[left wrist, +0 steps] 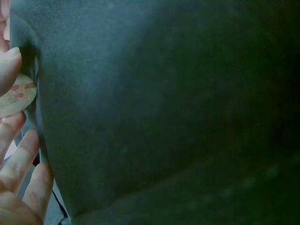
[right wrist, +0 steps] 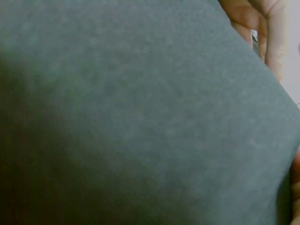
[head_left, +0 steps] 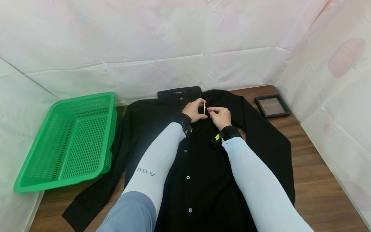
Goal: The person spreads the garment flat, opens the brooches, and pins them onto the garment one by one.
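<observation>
Shirt (head_left: 203, 154): a black button-front shirt lies flat on the wooden tabletop (head_left: 313, 180), collar toward the far edge, sleeves spread toward the left and right edges. Pale buttons run down its middle.

Left hand (head_left: 193, 110): positioned at the upper chest of the shirt, just below the collar. Its fingers are curled and pinch a small, thin, pale disc (head_left: 204, 109), seen edge-on from the head view. The left wrist view shows the same disc (left wrist: 16, 96), round with reddish marks on its face, held against the edge of the dark cloth, with fingertips (left wrist: 21, 154) lying beside that edge.

Right hand (head_left: 221, 116): placed just beside the left hand, fingers curled, thumb and forefinger pinching the shirt cloth next to the disc. The right wrist view is almost filled by dark cloth; only parts of fingers (right wrist: 262, 23) show at its upper right.

Both forearms wear light sleeves with black wrist bands.

Basket (head_left: 69, 145): a green plastic basket with a perforated wall, tilted at the left edge of the tabletop, touching the left shirt sleeve.

Frame (head_left: 272, 105): a small black-rimmed square frame lies near the far right corner, apart from the shirt.
</observation>
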### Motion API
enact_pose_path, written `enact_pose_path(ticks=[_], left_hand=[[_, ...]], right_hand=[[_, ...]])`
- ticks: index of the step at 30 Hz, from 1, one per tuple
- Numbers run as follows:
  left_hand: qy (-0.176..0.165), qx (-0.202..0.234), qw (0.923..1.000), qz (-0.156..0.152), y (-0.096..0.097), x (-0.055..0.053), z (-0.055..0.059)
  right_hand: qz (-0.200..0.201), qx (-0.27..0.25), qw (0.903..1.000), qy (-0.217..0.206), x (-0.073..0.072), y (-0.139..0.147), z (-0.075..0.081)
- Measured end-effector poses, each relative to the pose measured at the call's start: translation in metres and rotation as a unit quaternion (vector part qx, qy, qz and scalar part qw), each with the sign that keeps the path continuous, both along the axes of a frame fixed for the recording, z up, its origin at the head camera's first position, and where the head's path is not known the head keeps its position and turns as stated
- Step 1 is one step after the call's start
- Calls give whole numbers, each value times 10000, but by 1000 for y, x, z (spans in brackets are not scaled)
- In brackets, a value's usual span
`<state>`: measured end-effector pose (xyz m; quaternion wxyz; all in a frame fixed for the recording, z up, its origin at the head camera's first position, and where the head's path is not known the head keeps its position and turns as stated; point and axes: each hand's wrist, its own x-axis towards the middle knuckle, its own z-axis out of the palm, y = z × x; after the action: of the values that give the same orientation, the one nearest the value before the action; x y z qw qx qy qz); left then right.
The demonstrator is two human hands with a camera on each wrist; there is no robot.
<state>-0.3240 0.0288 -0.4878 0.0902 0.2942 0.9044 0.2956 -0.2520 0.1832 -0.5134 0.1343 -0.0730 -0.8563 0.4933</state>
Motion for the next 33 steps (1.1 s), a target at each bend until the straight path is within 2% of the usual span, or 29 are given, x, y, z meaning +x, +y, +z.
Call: enact_pose_path(ticks=[11, 24, 33], left_hand=[[105, 207, 9997, -108, 1, -3, -6], [-19, 107, 9999, -34, -1, -1, 3], [-84, -31, 9999, 101, -4, 6, 13]], right_hand=[[107, -12, 9999, -88, 2, -1, 1], [421, -64, 9988, -242, 1, -1, 2], [621, 145, 9970, -428, 0, -3, 1]])
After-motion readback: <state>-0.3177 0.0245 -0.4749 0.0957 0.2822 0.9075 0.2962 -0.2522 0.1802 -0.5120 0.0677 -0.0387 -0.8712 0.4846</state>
